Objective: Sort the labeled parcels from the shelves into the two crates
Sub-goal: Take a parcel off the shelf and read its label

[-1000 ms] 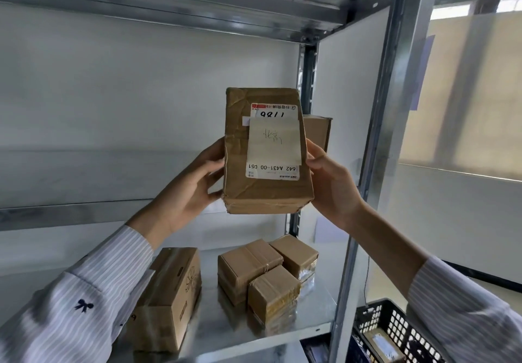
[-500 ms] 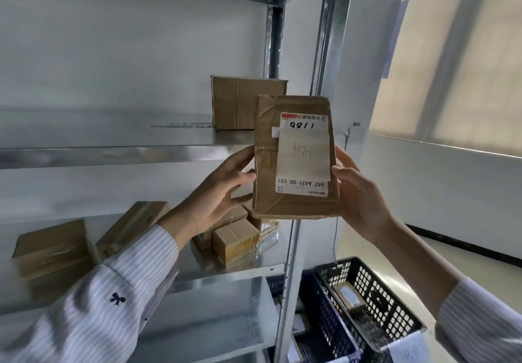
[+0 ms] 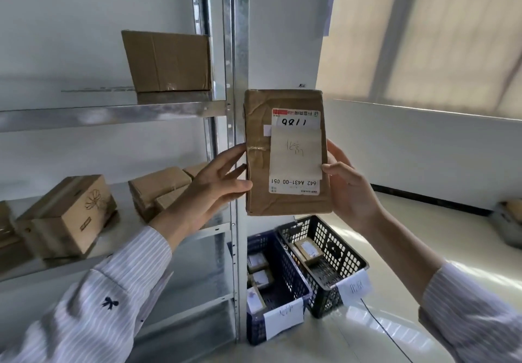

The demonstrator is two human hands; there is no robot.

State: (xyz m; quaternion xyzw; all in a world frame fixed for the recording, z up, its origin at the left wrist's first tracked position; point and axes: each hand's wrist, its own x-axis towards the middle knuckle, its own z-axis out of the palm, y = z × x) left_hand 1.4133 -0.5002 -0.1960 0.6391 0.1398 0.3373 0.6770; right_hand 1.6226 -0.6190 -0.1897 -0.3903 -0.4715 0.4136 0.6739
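Note:
I hold a brown cardboard parcel [image 3: 257, 199] upright in the air, its white shipping label facing me upside down with a handwritten slip over it. My left hand [image 3: 210, 190] grips its left edge and my right hand [image 3: 348, 190] grips its right edge. The parcel is right of the shelf post, above two crates on the floor. The blue crate [image 3: 282, 283] holds several small labeled parcels. The black crate [image 3: 341, 252] beside it holds one parcel. Each crate carries a handwritten paper tag on its front.
The metal shelf unit [image 3: 113, 114] fills the left. A large box [image 3: 169, 60] stands on the upper shelf, and several boxes [image 3: 67, 216] lie on the middle shelf. The shelf post [image 3: 234, 52] stands just left of the parcel. Open floor lies to the right.
The parcel and both hands have moved right, out of the shelf bay and past the post. My view has swung right and down, bringing both crates into sight.

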